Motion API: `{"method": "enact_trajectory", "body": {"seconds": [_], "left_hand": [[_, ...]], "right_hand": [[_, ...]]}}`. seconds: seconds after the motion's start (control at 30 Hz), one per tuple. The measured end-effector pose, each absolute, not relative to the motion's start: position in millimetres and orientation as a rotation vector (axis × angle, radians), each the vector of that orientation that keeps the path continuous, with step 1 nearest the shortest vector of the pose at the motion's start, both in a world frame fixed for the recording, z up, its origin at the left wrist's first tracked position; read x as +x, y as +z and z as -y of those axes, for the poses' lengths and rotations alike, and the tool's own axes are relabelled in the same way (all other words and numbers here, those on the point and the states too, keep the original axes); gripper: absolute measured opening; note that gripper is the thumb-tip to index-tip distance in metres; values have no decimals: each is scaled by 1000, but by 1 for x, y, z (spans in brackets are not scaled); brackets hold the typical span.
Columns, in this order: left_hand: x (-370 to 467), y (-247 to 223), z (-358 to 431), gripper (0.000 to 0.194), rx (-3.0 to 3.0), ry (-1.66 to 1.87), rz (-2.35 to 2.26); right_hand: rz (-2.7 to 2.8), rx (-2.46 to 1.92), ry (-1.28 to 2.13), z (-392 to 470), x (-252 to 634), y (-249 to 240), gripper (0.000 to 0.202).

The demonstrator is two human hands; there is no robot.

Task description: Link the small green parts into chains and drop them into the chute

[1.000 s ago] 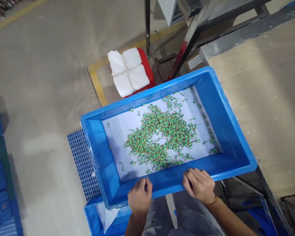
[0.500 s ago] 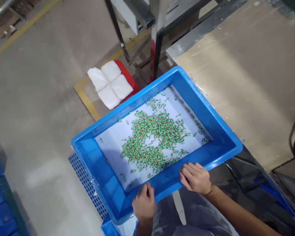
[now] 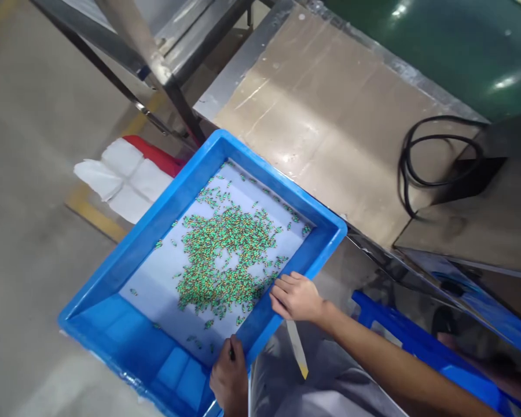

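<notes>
A large blue plastic tray (image 3: 143,330) is held out in front of my body, tilted in the view. White lining (image 3: 151,292) covers its floor. Spread over the lining is a loose heap of small green, orange and dark pieces (image 3: 234,231), too small to name. My left hand (image 3: 229,376) is closed over the near rim, toward the lower corner. A small dark spot shows between its thumb and fingers; I cannot make out what it is. Farther right along that rim, my right hand (image 3: 295,296) grips with its fingers curled over the edge.
A brown-topped table (image 3: 330,121) stands right behind the tray. Black cable (image 3: 443,150) lies coiled on its right side. Beyond is a green surface (image 3: 417,46). White folded cloths (image 3: 125,179) rest on something red at left. A blue plastic stool (image 3: 412,365) and a person's foot are at lower right.
The view has swung right, bringing the cable and green surface into sight. The tray has turned and sits farther left and closer to the table. Both hands keep their hold on the rim.
</notes>
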State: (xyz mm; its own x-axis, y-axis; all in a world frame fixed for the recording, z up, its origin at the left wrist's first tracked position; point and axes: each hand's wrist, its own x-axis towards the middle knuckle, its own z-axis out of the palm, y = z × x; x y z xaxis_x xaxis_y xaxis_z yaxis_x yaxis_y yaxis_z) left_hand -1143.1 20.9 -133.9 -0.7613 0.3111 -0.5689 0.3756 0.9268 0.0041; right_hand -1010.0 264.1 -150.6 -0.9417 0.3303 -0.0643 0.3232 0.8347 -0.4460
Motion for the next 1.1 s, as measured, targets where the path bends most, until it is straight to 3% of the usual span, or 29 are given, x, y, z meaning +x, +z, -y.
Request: {"method": "enact_trajectory", "body": {"seconds": [0.27,0.5,0.83,1.1], "left_hand": [[-1137,-137,-24,36,459,-159,-2502],[-1136,-138,-22,38,460,-148,-2514],[-1132,-143,-17,36,431,-131,-2536],[-1132,-143,-18,33,446,-121,-2552]], "right_hand": [[3183,-1015,1115,-294,-1038,-112,14],[3044,-1787,970,-383,-1049,-116,36],[3009,-1770,1221,-433,-1045,-150,29],[2307,-1607,1800,-425,-1044,-130,18]]}}
